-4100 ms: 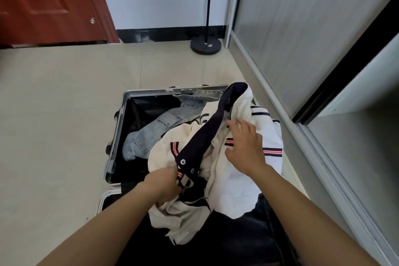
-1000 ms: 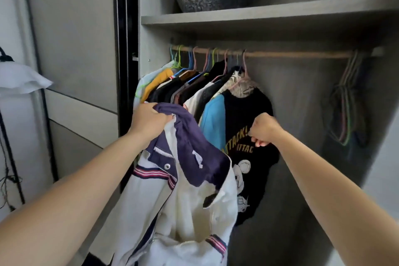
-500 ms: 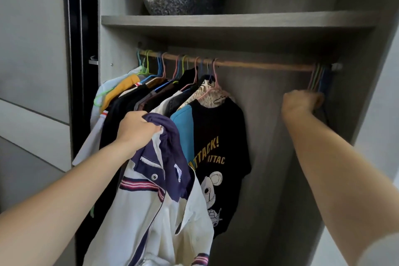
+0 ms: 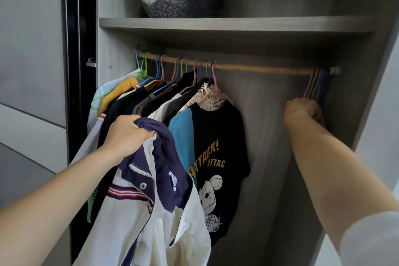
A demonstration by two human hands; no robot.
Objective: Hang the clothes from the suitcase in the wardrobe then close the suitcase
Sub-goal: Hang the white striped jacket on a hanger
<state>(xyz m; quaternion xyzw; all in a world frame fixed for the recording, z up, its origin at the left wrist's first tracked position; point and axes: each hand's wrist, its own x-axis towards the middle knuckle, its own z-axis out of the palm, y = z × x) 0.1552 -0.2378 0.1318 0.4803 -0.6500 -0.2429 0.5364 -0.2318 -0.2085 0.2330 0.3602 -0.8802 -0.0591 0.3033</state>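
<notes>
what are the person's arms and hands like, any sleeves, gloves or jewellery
The left forearm and right forearm are bare. A white sleeve shows at the right upper arm. The left hand and right hand wear no visible gloves, rings or watch.

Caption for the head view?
Left hand holds white jacket by its navy collar; right hand grips spare hangers on the rail.

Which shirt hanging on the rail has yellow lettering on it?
The black T-shirt at the right end of the hanging row: it reads ATTACK above a cartoon mouse; the others show no lettering.
</notes>
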